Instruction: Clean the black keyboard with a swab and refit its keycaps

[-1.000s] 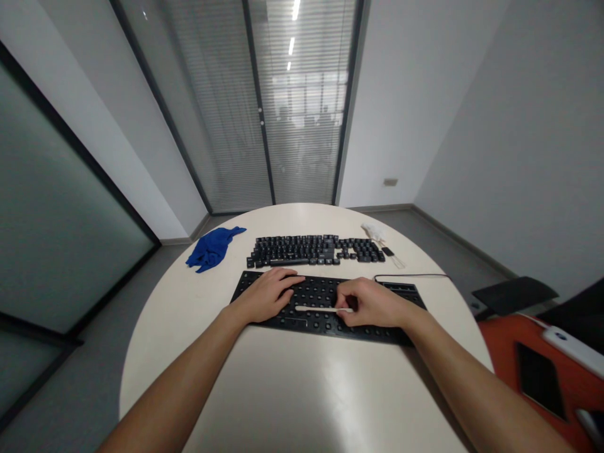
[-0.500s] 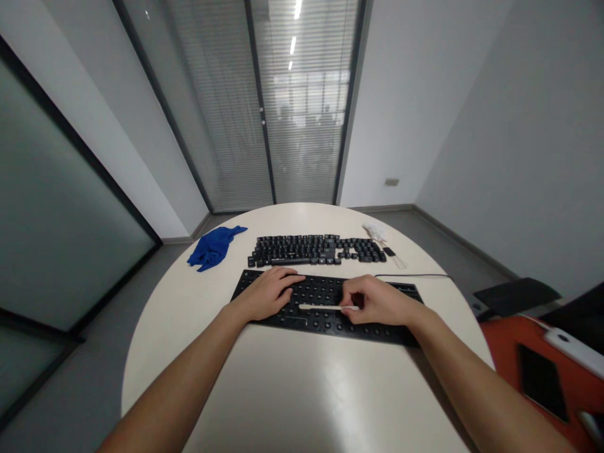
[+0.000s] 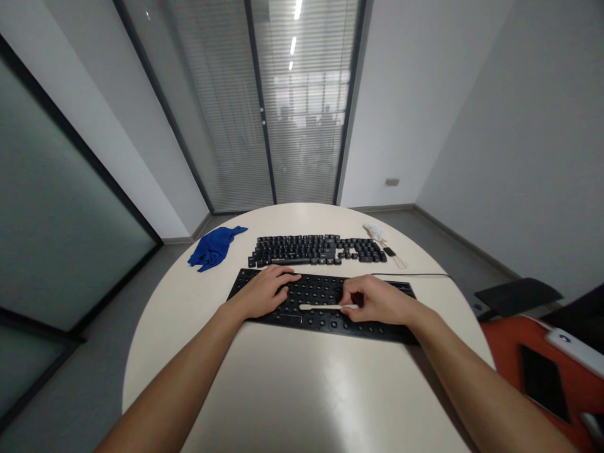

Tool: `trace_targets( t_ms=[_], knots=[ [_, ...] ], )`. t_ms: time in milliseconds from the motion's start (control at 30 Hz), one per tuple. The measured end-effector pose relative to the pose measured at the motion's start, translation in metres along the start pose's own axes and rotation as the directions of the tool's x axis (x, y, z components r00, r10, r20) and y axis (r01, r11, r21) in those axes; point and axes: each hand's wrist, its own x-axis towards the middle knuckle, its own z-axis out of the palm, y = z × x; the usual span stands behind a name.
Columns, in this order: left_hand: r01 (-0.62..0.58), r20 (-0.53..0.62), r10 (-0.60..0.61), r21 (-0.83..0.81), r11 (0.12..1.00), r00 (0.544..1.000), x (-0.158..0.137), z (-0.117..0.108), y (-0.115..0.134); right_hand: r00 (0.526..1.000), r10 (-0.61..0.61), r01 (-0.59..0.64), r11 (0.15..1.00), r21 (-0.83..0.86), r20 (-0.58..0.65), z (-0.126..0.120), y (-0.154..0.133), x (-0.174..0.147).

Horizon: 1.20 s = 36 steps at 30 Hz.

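A black keyboard base with its keycaps off lies on the round white table in front of me. My left hand rests flat on its left part, fingers spread. My right hand pinches a thin white stick, which points left across the middle of the base. Behind the base, the removed black keycaps are laid out in rows shaped like a keyboard.
A crumpled blue cloth lies at the table's far left. Small white items and a little black tool sit at the far right. A black cable runs off the base's right end. An orange seat stands to the right.
The keyboard base and both hands have shifted slightly left. The stick has slid a little right along the base in my right hand.
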Motion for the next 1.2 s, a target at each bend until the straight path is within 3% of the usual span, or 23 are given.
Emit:
trace_targets(
  t_ms=[267,500,1200],
  knots=[
    [0.022,-0.01,-0.022,-0.028,0.999,1.0,0.0,0.001,0.0,0.997,-0.064,0.065,0.998,0.013,-0.032,-0.002,0.007,-0.001],
    [0.007,-0.012,-0.007,-0.029,1.0,1.0,0.001,0.0,0.001,0.998,-0.003,-0.004,0.994,0.111,0.062,-0.008,0.009,-0.005],
    [0.032,-0.007,-0.032,-0.036,0.999,0.999,0.0,-0.001,0.002,0.999,0.04,-0.041,0.996,0.075,0.01,-0.012,0.013,-0.007]
  ],
)
